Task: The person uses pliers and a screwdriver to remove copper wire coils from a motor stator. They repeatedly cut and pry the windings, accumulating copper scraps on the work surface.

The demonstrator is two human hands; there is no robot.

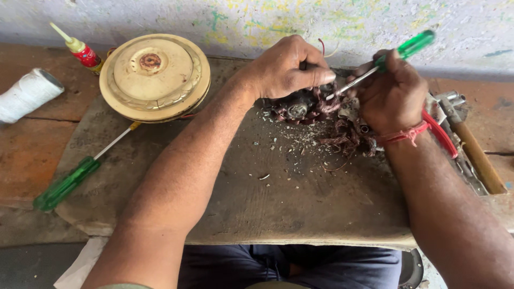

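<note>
My left hand (286,67) is closed over the top of a dark round motor stator (300,109) with reddish copper windings, pressing it down on a worn wooden board (257,198). My right hand (391,93) grips a green-handled screwdriver (404,48), and its metal tip pokes into the windings beside my left thumb. Loose tangles of pulled copper wire (345,139) lie under my right wrist. Small chips and scraps are scattered on the board around the stator.
A round cream metal fan cover (155,75) sits at the board's back left. A second green-handled screwdriver (69,179) lies at the left edge. A small glue bottle (83,52) and a white thread spool (27,93) stand further left. Red-handled pliers (441,134) and a wooden-handled tool (479,158) lie at right.
</note>
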